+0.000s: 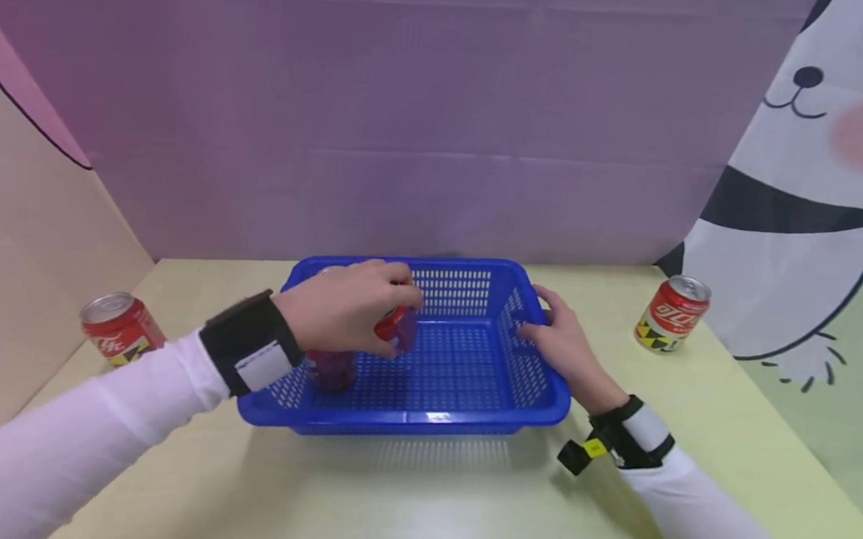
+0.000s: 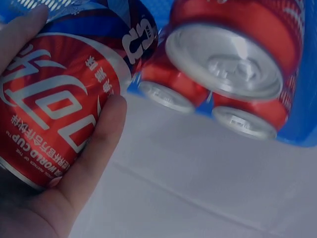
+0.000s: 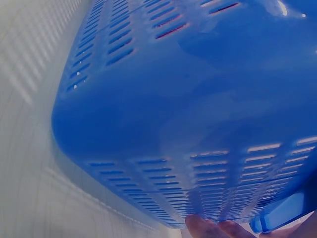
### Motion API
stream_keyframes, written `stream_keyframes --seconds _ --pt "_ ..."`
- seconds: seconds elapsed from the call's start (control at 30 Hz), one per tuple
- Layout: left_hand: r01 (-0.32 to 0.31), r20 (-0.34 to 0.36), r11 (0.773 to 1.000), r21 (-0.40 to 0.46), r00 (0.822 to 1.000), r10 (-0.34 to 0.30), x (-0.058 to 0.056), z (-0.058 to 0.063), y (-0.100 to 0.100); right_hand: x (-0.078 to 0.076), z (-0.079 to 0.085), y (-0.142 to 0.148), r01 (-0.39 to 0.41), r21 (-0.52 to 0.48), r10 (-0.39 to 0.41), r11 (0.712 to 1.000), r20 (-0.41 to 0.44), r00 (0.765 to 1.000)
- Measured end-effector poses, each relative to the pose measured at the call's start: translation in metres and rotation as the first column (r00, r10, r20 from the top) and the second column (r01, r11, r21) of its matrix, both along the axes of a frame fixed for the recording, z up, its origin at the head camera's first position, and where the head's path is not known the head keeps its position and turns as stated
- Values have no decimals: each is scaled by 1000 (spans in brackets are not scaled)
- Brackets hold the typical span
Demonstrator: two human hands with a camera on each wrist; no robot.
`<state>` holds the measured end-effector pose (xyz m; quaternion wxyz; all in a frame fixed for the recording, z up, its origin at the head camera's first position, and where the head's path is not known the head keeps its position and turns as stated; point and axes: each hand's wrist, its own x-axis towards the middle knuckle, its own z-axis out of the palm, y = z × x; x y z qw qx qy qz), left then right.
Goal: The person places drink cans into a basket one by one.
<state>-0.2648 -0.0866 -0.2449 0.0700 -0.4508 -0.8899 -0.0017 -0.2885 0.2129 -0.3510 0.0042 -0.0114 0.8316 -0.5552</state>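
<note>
My left hand (image 1: 346, 305) reaches over the left half of a blue plastic basket (image 1: 466, 420) and grips a red soda can (image 1: 397, 330), mostly covered by the fingers in the head view. The left wrist view shows thumb and fingers around this can (image 2: 54, 106), which has white lettering and a blue band. Beside it are three more red soda cans (image 2: 237, 54), their silver ends showing. One can (image 1: 334, 371) stands in the basket below my left hand. My right hand (image 1: 572, 350) holds the basket's right rim, thumb inside; its fingertips (image 3: 200, 228) show at the slotted side.
Another red soda can (image 1: 672, 314) stands on the table right of the basket. At the left, one more can (image 1: 121, 327) is partly covered by my left sleeve. A purple backdrop (image 1: 441, 136) rises behind the table, with a panda-printed panel (image 1: 800, 270) at the right.
</note>
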Motion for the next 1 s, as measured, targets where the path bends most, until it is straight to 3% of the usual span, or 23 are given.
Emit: stream_keyframes --seconds 0.3,0.63,1.0 --pt "23 61 995 -94 998 -17 -13 -22 10 1 -1 2 1 -19 -1 1000 6 1000" --pt "50 132 992 -112 991 -34 -21 -38 2 1 1 -1 -4 -13 4 1000 4 1000" --pt "-33 209 973 -227 974 82 -19 -43 7 0 1 -1 -1 0 1 1000 16 1000"
